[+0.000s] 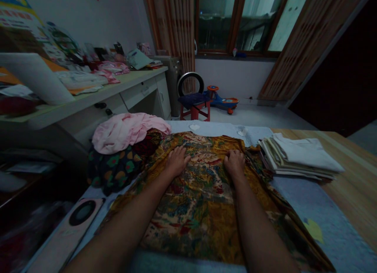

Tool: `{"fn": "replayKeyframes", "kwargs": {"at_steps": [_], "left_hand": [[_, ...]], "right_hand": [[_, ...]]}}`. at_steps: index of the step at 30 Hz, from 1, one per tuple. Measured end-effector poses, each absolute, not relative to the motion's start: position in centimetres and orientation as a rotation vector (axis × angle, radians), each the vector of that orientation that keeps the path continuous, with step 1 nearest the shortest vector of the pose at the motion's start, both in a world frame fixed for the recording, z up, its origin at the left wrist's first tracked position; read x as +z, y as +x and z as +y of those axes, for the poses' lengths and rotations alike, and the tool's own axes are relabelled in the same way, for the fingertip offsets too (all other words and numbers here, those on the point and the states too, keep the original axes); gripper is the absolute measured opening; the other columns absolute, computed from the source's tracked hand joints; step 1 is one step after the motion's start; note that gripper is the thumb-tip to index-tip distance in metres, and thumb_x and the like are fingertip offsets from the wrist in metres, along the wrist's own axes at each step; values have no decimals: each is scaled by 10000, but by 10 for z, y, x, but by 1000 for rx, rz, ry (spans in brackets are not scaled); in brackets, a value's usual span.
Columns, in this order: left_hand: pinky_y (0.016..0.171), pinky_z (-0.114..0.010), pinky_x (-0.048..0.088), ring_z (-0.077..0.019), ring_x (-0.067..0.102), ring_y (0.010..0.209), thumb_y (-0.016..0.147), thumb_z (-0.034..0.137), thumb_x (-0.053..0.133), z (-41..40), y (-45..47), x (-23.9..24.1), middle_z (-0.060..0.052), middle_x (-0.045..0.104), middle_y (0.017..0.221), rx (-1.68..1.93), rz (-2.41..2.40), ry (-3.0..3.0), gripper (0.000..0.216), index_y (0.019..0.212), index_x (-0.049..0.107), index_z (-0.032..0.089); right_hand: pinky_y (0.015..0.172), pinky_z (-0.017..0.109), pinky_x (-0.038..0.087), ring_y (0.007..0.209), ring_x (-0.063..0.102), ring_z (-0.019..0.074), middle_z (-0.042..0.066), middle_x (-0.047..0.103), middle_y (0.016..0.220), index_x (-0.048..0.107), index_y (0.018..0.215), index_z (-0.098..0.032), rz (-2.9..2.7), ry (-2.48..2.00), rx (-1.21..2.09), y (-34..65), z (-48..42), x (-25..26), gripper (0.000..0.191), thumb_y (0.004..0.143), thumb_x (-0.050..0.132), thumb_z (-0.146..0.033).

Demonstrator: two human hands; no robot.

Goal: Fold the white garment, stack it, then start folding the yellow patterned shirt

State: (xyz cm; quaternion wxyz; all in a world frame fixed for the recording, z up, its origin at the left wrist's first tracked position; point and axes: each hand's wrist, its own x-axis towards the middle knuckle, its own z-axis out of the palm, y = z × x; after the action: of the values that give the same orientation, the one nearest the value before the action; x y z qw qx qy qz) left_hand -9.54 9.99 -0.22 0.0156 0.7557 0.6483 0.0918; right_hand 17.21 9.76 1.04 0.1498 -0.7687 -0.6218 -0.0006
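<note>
A garment [203, 186] with a mustard, green and red pattern lies spread out in front of me, its neckline at the far end. My left hand [176, 161] rests on its upper left part, palm down with the fingers apart. On the upper right part lies my right hand [235, 163], its fingers slightly bent against the cloth. Neither hand lifts any fabric. Beyond my left hand, a pink cloth [126, 131] is heaped over a dark patterned cloth [114, 167]. To the right of my right hand sits a stack of folded clothes [300, 157].
A light blue cover [318, 210] lies under the garment, beside a wood-grain surface [353, 167]. At the lower left is a pale, flat object with a dark oval [64, 233]. A cluttered desk [141, 79] lines the left wall. A red stool [195, 110] and a toy car [224, 100] stand beyond.
</note>
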Motion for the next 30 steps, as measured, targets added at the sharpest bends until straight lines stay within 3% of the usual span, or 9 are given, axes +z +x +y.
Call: {"fn": "replayKeyframes", "kwargs": {"at_steps": [5, 11, 14, 17, 19, 24, 30], "left_hand": [[1135, -442, 315, -252, 396, 1384, 1002, 413, 340, 121, -107, 6, -121, 482, 1479, 273, 2141, 2256, 460, 1380, 494, 201], [1158, -538, 235, -357, 283, 1452, 954, 525, 388, 134, -103, 6, -145, 327, 1582, 178, 2320, 2028, 590, 1456, 434, 219], [1165, -568, 197, -374, 256, 1462, 944, 410, 432, 131, -89, 11, -153, 337, 1577, 177, 2371, 2050, 529, 1428, 473, 203], [1193, -499, 194, -311, 231, 1482, 943, 278, 416, 121, -70, 14, -127, 324, 1589, 279, 2197, 2293, 504, 1433, 458, 169], [1190, -455, 231, -276, 258, 1474, 973, 325, 379, 112, -58, 13, -103, 338, 1585, 326, 2029, 2391, 490, 1435, 452, 177], [1187, -477, 217, -271, 318, 1447, 991, 530, 325, 96, -48, 1, -56, 424, 1540, 320, 1892, 2395, 513, 1415, 481, 288], [1194, -466, 194, -269, 292, 1460, 984, 581, 276, 97, -50, -2, -63, 397, 1560, 325, 1942, 2349, 586, 1442, 462, 267]], "right_hand": [[918, 379, 400, 1127, 509, 296, 149, 602, 1169, 666, 1074, -175, -1769, -2205, 7, 173, 99, 10, 270, 896, 477, -247], [1026, 367, 356, 1223, 497, 280, 182, 558, 1322, 572, 1260, -107, -1785, -2207, 26, 176, 100, 5, 403, 906, 435, -243], [1082, 393, 316, 1308, 437, 295, 185, 506, 1408, 556, 1287, -92, -1816, -2206, 20, 177, 101, 2, 436, 908, 433, -270], [1113, 427, 286, 1356, 389, 314, 193, 469, 1455, 534, 1321, -77, -1831, -2184, 12, 177, 103, 0, 477, 902, 451, -290], [1133, 426, 266, 1380, 363, 300, 180, 446, 1483, 519, 1345, -82, -1853, -2114, 12, 177, 106, -1, 496, 892, 466, -279], [1145, 355, 266, 1362, 410, 223, 147, 491, 1462, 515, 1364, -98, -2057, -1904, 136, 177, 110, -3, 474, 929, 420, -259], [1160, 439, 230, 1435, 304, 281, 121, 377, 1555, 471, 1429, -157, -1999, -2136, 139, 186, 106, -3, 520, 979, 396, -407]]}}
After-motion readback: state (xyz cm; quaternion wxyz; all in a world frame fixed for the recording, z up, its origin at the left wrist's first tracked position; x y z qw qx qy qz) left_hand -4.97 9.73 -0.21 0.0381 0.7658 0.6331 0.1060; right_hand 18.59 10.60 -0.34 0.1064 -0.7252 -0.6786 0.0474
